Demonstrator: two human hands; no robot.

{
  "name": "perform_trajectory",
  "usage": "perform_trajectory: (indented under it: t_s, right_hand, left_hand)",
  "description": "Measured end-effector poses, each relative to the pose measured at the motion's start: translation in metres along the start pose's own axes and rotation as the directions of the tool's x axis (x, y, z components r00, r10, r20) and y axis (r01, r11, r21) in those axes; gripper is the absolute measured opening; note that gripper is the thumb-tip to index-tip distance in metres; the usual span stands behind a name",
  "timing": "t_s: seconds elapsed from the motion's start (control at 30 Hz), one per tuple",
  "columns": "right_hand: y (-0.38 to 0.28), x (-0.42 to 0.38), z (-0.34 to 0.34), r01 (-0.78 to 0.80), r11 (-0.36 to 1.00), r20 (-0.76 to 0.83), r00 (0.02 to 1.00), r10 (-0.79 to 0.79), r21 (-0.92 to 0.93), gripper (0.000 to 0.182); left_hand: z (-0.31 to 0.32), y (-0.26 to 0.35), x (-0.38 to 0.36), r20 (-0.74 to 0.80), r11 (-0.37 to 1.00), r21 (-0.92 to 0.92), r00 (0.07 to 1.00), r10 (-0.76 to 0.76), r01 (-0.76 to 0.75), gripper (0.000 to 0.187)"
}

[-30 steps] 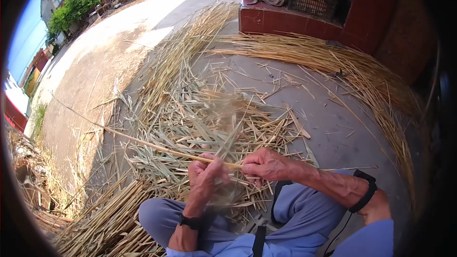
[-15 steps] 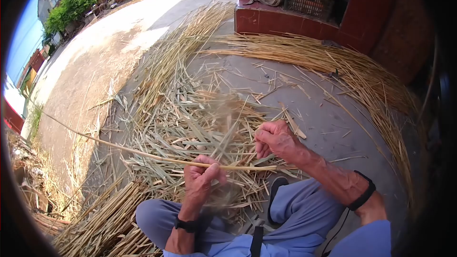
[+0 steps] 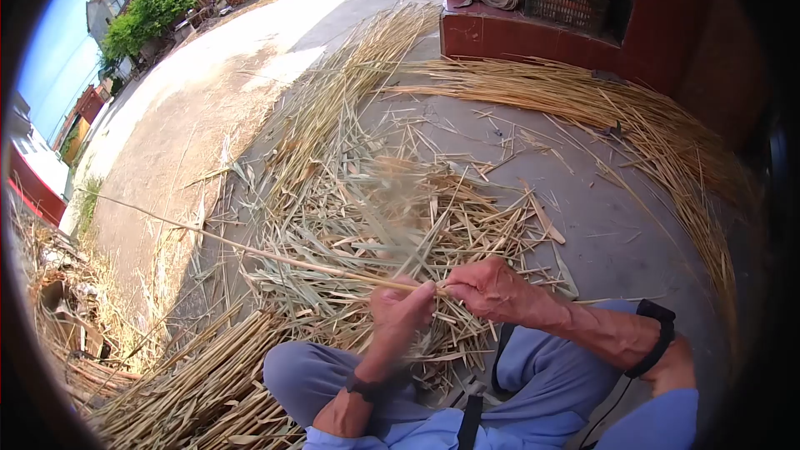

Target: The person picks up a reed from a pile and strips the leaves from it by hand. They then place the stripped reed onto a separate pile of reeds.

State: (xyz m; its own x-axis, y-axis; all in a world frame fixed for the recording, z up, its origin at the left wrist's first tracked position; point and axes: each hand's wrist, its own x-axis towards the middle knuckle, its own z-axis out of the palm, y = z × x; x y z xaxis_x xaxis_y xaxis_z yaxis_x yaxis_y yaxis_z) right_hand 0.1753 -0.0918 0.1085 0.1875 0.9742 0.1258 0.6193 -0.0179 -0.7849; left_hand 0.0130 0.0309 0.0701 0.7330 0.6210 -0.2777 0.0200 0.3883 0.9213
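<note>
The stalk (image 3: 325,268) could kink or split at its near end if both hands twist hard; there the right hand (image 3: 492,290) pinches it, fingers curled together. Alongside, the left hand (image 3: 400,308) clamps it under the thumb. Its thin tip, near the ground's (image 3: 142,233) left edge, could snag on weeds (image 3: 90,200) if swung.

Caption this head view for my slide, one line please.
Left hand and right hand grip a long stalk above a pile of loose leaves.

The stalk (image 3: 300,263) is pale yellow, the trousers (image 3: 550,358) grey-blue, the ledge (image 3: 533,46) dark red.
</note>
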Motion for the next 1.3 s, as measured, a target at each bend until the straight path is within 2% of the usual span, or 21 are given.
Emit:
perform_trajectory:
  t_s: [0.07,0.17,0.2,0.33,0.43,0.47,0.57,0.67,0.73,0.77,0.87,0.9,0.97,1.03,1.1,1.13,1.23,1.27,1.3]
  right_hand:
    - [0.001,-0.001,0.0,-0.032,0.998,-0.071,0.997,0.028,-0.05,0.014]
    - [0.001,0.003,-0.003,-0.109,0.988,-0.122,0.985,0.123,0.109,0.015]
    - [-0.002,0.003,-0.006,-0.142,0.983,-0.048,0.988,0.149,0.119,0.012]
    - [0.014,-0.001,0.011,0.05,0.998,0.033,0.998,-0.051,0.046,0.015]
    - [0.011,0.003,-0.001,-0.2,0.919,-0.049,0.972,0.23,0.341,0.015]
    - [0.009,0.007,-0.015,-0.202,0.872,-0.138,0.947,0.29,0.447,0.017]
    - [-0.002,0.018,-0.058,-0.215,0.863,-0.36,0.843,0.4,0.457,0.022]
    - [-0.004,0.015,-0.063,-0.251,0.968,-0.264,0.935,0.238,-0.015,0.025]
    - [0.007,0.007,-0.028,0.018,1.0,-0.136,0.991,-0.02,-0.017,0.025]
    - [0.011,0.003,-0.009,0.153,0.988,-0.073,0.986,-0.153,-0.004,0.025]
    - [0.014,-0.008,0.009,0.049,0.998,0.038,0.998,-0.048,-0.025,0.021]
    - [0.017,-0.008,0.003,-0.006,0.999,0.126,0.992,0.012,-0.051,0.019]
    - [0.015,-0.006,-0.022,-0.108,0.987,0.292,0.946,0.139,-0.119,0.015]
    - [0.016,-0.013,-0.04,-0.113,0.965,0.305,0.935,0.184,-0.237,0.007]
    - [0.02,-0.024,-0.056,-0.077,0.924,0.302,0.932,0.2,-0.374,0.006]
    - [0.018,-0.028,-0.062,-0.092,0.87,0.314,0.91,0.271,-0.484,0.007]
    - [0.02,-0.038,-0.062,-0.029,0.878,0.347,0.912,0.219,-0.478,0.012]
    - [0.013,-0.042,-0.053,0.046,0.959,0.183,0.983,0.006,-0.279,0.013]
    - [0.007,-0.038,-0.046,0.017,0.977,0.136,0.991,0.012,-0.212,0.012]
  left_hand:
    - [0.0,0.003,0.001,-0.029,0.999,-0.032,0.999,-0.043,0.042,0.018]
    - [0.001,0.0,0.002,-0.039,0.998,-0.041,0.998,-0.046,0.044,0.019]
    - [0.002,-0.002,0.002,-0.02,0.999,-0.041,0.999,-0.036,0.035,0.019]
    - [0.006,-0.006,0.0,0.022,0.998,-0.045,0.999,-0.037,0.038,0.018]
    - [0.005,-0.006,-0.002,0.001,0.998,-0.056,0.999,-0.04,0.04,0.019]
    - [0.003,-0.006,-0.003,-0.014,0.997,-0.063,0.999,-0.036,0.035,0.019]
    - [0.001,-0.009,-0.002,-0.007,0.998,-0.039,0.999,-0.054,0.053,0.019]
    - [0.007,-0.01,-0.001,-0.014,0.997,0.003,0.997,-0.082,0.082,0.02]
    - [0.008,-0.015,0.001,0.021,0.997,-0.001,0.997,-0.074,0.074,0.02]
    - [0.008,-0.016,0.001,0.037,0.997,-0.002,0.997,-0.071,0.072,0.021]
    - [0.01,-0.014,-0.001,0.097,0.997,0.015,0.992,-0.076,0.074,0.02]
    - [0.009,-0.015,0.0,0.109,0.997,0.015,0.991,-0.081,0.079,0.02]
    - [-0.003,-0.017,0.009,0.008,0.985,-0.169,1.0,-0.018,0.019,0.014]
    - [-0.029,-0.011,0.02,-0.099,0.925,-0.376,0.995,0.019,-0.055,0.011]
    - [-0.045,-0.005,0.022,-0.123,0.88,-0.468,0.992,0.02,-0.076,0.01]
    - [-0.045,-0.003,0.023,-0.132,0.854,-0.514,0.991,0.018,-0.084,0.009]
    - [-0.014,-0.006,0.022,-0.086,0.965,-0.26,0.996,0.007,-0.03,0.011]
    - [-0.003,-0.009,0.019,-0.015,0.971,-0.239,1.0,-0.004,0.0,0.014]
    - [0.006,-0.014,0.017,0.082,0.972,-0.233,0.997,-0.001,0.02,0.015]
